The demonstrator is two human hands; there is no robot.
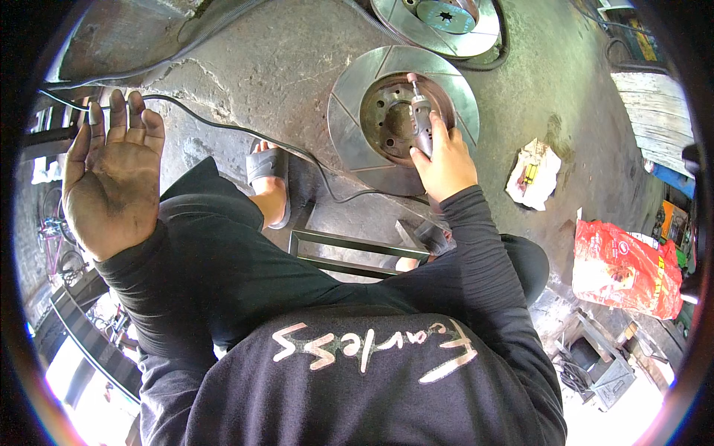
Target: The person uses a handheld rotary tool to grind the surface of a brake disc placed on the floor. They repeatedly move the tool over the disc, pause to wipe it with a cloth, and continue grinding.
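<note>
The right hand [450,163] is grasping a rotary tool [422,126] over the grooved disc [343,117]; left of the disc, the left hand [115,178] is facing palm-up, holding nothing. One-handed support may be inviting the pink tip [412,78] to skid; the cable [245,129], passing nearside of the disc, may be inviting snags.

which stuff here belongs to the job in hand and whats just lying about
Likely in the job:
rotary tool, in the right hand
near disc, beneath the tool
black cord, possibly the tool's

Apparently lying about:
red bag
crumpled white packet
far disc, no hand on it
</note>
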